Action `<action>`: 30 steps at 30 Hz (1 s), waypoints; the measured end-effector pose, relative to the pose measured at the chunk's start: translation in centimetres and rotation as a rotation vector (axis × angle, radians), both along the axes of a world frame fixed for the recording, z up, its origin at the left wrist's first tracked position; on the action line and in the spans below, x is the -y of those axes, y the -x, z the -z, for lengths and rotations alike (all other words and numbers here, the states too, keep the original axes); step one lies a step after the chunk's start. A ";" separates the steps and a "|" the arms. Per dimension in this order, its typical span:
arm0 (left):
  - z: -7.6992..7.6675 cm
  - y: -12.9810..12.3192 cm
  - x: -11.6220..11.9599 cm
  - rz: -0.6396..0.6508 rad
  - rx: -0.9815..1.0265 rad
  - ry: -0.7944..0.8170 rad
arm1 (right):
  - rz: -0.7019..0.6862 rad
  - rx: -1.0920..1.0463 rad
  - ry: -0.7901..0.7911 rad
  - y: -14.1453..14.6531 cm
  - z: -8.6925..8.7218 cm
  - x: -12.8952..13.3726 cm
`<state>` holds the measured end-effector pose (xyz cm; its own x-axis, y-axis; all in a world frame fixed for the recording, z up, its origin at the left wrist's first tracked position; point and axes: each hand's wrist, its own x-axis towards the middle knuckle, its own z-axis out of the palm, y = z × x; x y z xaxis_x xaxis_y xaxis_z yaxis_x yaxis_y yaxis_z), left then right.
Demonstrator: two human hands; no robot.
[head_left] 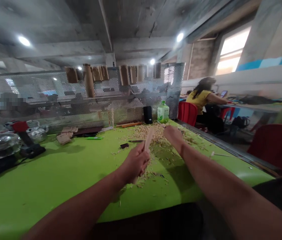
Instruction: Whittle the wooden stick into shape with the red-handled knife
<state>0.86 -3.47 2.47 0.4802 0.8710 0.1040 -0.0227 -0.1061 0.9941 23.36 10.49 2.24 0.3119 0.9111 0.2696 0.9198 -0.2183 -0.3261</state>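
My left hand [135,162] grips a long, pale wooden strip [149,138] that points up and away from me, its lower end showing below my fist. My right hand [173,136] is curled, with its fingers out of sight, a short way to the right of the strip's upper end. Whether it holds anything is hidden. Both hands hover over a scattered heap of wood shavings [151,133] on a bright green table [55,180]. A small blade with a dark handle [135,141] lies among the shavings left of the strip.
A green-capped bottle [163,112] and a black speaker [148,114] stand before a perforated metal screen [80,100] hung with paper bags [124,75]. A red-and-black power tool [23,136] sits at far left. A seated person [201,100] works at another table beyond a red chair [187,112].
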 end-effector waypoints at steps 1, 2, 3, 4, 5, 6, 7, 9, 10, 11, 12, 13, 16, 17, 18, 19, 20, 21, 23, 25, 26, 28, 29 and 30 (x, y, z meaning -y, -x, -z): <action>0.1 0.1 -0.3 -0.007 0.025 0.020 | 0.018 -0.011 -0.012 -0.3 -0.1 -0.1; 0.2 0.3 -0.8 -0.025 0.052 0.041 | 0.024 -0.023 -0.032 -0.1 -0.2 -0.1; 0.3 0.6 -1.3 -0.048 0.082 0.058 | 0.016 -0.034 -0.058 0.4 -0.2 0.0; 0.4 0.8 -1.8 -0.077 0.109 0.069 | -0.009 -0.040 -0.090 1.3 -0.3 0.2; 0.5 0.9 -2.2 -0.104 0.131 0.074 | -0.046 -0.038 -0.120 2.4 -0.3 0.5; 0.5 1.0 -2.5 -0.127 0.145 0.074 | -0.089 -0.025 -0.145 3.5 -0.3 0.9; 0.5 1.1 -2.7 -0.146 0.153 0.071 | -0.133 -0.007 -0.164 4.6 -0.3 1.3; 0.4 1.0 -2.8 -0.165 0.157 0.062 | -0.215 0.046 -0.175 6.4 -0.2 2.4; 0.4 0.8 -2.8 -0.168 0.157 0.056 | -0.255 0.078 -0.169 6.9 -0.2 2.9; 0.4 0.7 -2.8 -0.171 0.159 0.047 | -0.290 0.111 -0.156 7.3 -0.2 3.4; 0.5 0.6 -2.9 -0.174 0.159 0.037 | -0.318 0.141 -0.144 7.6 -0.2 3.8; 0.6 0.6 -2.9 -0.177 0.157 0.027 | -0.338 0.170 -0.138 7.8 -0.2 4.1; 0.8 0.5 -3.1 -0.187 0.149 0.014 | -0.370 0.231 -0.151 8.1 -0.1 4.6; 0.8 0.5 -3.2 -0.192 0.143 0.016 | -0.378 0.244 -0.154 8.2 -0.1 4.7; 0.8 0.5 -3.2 -0.197 0.135 0.019 | -0.385 0.254 -0.152 8.3 -0.1 4.7; 0.8 0.5 -3.1 -0.204 0.128 0.022 | -0.391 0.261 -0.145 8.4 -0.1 4.7; 0.8 0.5 -3.1 -0.210 0.123 0.022 | -0.395 0.266 -0.138 8.5 -0.1 4.8; 0.8 0.5 -3.1 -0.215 0.119 0.022 | -0.401 0.270 -0.132 8.6 -0.1 4.8; 0.8 0.5 -3.1 -0.229 0.118 0.021 | -0.425 0.280 -0.128 8.7 -0.1 4.9; 0.8 0.4 -3.2 -0.243 0.120 0.023 | -0.454 0.299 -0.128 8.7 0.0 5.0; 0.9 0.4 -3.3 -0.250 0.119 0.028 | -0.463 0.308 -0.126 8.8 0.0 5.1; 0.9 0.4 -3.4 -0.261 0.115 0.039 | -0.468 0.321 -0.122 8.8 0.1 5.1; 0.9 0.4 -3.4 -0.266 0.114 0.044 | -0.468 0.325 -0.120 8.8 0.1 5.2; 0.9 0.4 -3.4 -0.274 0.113 0.048 | -0.472 0.330 -0.120 8.9 0.2 5.2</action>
